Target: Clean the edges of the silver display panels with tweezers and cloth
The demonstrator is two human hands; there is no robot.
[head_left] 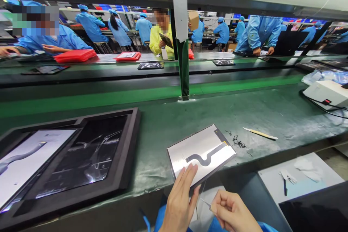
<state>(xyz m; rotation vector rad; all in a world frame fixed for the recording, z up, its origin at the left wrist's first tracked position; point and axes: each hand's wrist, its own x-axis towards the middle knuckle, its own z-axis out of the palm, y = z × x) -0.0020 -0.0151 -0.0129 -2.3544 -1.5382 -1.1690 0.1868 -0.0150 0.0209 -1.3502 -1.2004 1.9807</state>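
Note:
A flat screen panel (pixel 201 152) with a silvery back and a curved grey ribbon cable lies tilted at the edge of the green bench. My left hand (pixel 181 199) rests its fingers on the panel's lower left part, the thumb under its near edge. Just right of it, my right hand (pixel 231 210) pinches a thin, pointed metal tool (pixel 206 201), held below the panel's near edge and apart from it. Small black scraps (pixel 239 142) lie on the bench beside the panel, and a yellow-handled blade (pixel 261 133) lies farther right.
A black foam tray (pixel 134 134) with screen panels stands at the left. A green post (pixel 185 72) rises behind the bench. At the right are a white device (pixel 327 94) and a lower surface (pixel 274 168) with small tools. People in blue or yellow work beyond the conveyor (pixel 108 74).

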